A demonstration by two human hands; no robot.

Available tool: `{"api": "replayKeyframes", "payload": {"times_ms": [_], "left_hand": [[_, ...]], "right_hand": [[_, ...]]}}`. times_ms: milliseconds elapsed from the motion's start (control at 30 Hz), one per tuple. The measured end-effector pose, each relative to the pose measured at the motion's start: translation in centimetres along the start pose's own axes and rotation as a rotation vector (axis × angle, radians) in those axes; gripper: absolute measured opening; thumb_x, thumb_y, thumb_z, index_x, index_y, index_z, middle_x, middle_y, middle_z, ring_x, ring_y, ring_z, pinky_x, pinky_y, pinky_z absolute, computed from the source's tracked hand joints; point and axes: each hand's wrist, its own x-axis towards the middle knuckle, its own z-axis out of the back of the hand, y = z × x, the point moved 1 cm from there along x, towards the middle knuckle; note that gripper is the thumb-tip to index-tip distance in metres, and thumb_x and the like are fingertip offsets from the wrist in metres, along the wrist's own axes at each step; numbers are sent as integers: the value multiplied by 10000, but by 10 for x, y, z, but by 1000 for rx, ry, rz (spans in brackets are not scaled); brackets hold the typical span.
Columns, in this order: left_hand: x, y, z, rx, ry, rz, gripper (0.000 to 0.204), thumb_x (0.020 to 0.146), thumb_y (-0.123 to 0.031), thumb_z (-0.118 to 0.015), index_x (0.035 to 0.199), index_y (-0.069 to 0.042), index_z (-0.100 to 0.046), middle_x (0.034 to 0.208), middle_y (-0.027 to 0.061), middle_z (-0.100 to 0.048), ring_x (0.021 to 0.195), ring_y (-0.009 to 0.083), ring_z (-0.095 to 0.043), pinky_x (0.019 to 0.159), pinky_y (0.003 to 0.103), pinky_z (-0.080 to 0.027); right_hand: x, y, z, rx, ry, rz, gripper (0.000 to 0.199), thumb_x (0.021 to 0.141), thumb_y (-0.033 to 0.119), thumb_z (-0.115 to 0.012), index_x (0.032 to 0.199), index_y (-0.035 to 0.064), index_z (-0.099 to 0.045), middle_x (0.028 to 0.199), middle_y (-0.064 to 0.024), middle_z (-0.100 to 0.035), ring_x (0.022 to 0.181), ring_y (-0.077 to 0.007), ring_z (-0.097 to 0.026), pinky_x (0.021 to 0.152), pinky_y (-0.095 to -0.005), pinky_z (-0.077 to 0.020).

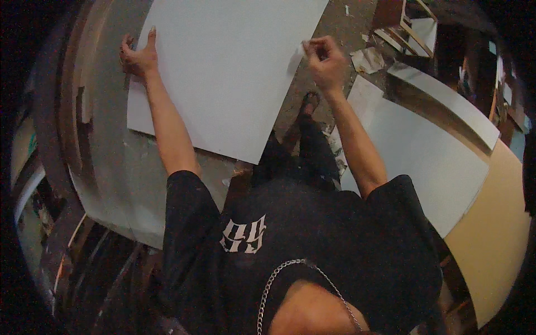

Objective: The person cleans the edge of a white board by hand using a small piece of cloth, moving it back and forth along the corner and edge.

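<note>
A large white panel (223, 72) lies flat in front of me, its near edge toward my body. At its left edge is my left hand (139, 57), the thumb stretched along the top face and the fingers curled at the edge, gripping it. My right hand (326, 61) is beside the panel's right edge, fingers pinched together and slightly blurred. A small pale bit shows at its fingertips, against or just over the edge; its kind is not clear.
Under the panel is a grey-green surface (111, 184). To my right lie a pale board (413, 151), a narrow white board (446, 100) and a tan sheet (497, 223). Scraps, including a crumpled pale piece (368, 60), litter the floor. A wooden frame (416, 28) stands beyond.
</note>
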Motion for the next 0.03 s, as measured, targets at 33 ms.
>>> {"api": "replayKeyframes", "payload": {"times_ms": [33], "left_hand": [[12,-10,9,7,-33,-2,769,598,-650,-790,1159,-152,-625,1160,39,-639,1109,271,-567,955,430,-403]], "right_hand": [[1,-1,-3,-37,68,8,126,837,124,-712,837,27,-632,709,-53,-663,639,-88,-581,610,-235,-466]]}}
